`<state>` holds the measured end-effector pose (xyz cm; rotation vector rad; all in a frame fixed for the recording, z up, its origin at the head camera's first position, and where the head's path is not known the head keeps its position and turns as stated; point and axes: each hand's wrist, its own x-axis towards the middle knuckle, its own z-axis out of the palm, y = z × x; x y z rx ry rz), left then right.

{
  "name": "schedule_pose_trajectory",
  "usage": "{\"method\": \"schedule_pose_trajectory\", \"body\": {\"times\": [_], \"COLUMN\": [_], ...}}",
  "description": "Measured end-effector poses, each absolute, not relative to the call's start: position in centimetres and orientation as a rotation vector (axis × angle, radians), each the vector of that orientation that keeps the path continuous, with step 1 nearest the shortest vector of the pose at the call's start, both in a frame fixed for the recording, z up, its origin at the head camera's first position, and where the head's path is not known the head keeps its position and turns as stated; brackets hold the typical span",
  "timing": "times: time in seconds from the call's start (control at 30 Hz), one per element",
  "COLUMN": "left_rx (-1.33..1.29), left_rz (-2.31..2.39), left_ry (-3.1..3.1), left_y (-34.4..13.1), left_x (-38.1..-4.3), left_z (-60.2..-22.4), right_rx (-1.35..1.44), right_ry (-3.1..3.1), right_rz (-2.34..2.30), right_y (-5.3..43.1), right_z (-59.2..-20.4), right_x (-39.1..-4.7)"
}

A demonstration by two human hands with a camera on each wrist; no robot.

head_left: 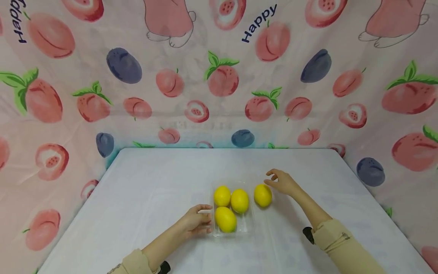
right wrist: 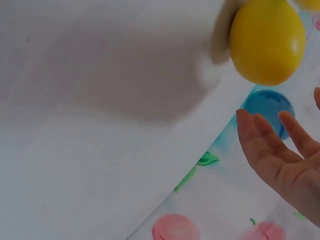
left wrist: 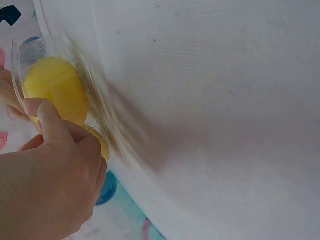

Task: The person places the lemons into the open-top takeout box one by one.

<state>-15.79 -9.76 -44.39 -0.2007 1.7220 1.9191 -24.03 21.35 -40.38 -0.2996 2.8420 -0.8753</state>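
Note:
A clear plastic tray (head_left: 243,227) sits on the white table with three yellow lemons inside: one lemon (head_left: 222,196) at the back left, another lemon (head_left: 240,201) beside it, and a third lemon (head_left: 226,219) in front. My left hand (head_left: 196,221) holds the tray's left side, thumb and fingers at its wall in the left wrist view. Just right of the tray lies a loose lemon (head_left: 262,195). My right hand (head_left: 282,182) hovers at that lemon's back right, fingers loosely bent and holding nothing; the right wrist view shows a gap between the fingers (right wrist: 257,137) and the lemon.
The white table (head_left: 154,182) runs back to a fruit-patterned cloth (head_left: 191,76), which also hangs along both sides. Dark bands show at both sleeve cuffs.

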Motion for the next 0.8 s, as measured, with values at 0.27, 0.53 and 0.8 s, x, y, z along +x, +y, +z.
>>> {"method": "schedule_pose_trajectory", "body": {"times": [0.27, 0.53, 0.8], "left_rx": [-0.211, -0.225, -0.216], "left_rz": [1.902, 1.905, 1.898], "left_ry": [1.762, 1.761, 1.769], "left_y": [-9.7, -9.6, -9.7], "left_x": [-15.5, -15.7, -15.5], "left_z": [-44.5, -44.5, -44.3], "right_rx": [-0.256, -0.251, -0.254], "right_ry": [2.683, 2.587, 2.518], "right_rz": [-0.852, -0.808, -0.857], "right_y": [22.1, 21.3, 20.0], "right_z": [-40.8, -41.0, -41.2], "right_x": [-24.3, -24.4, -24.1]}}
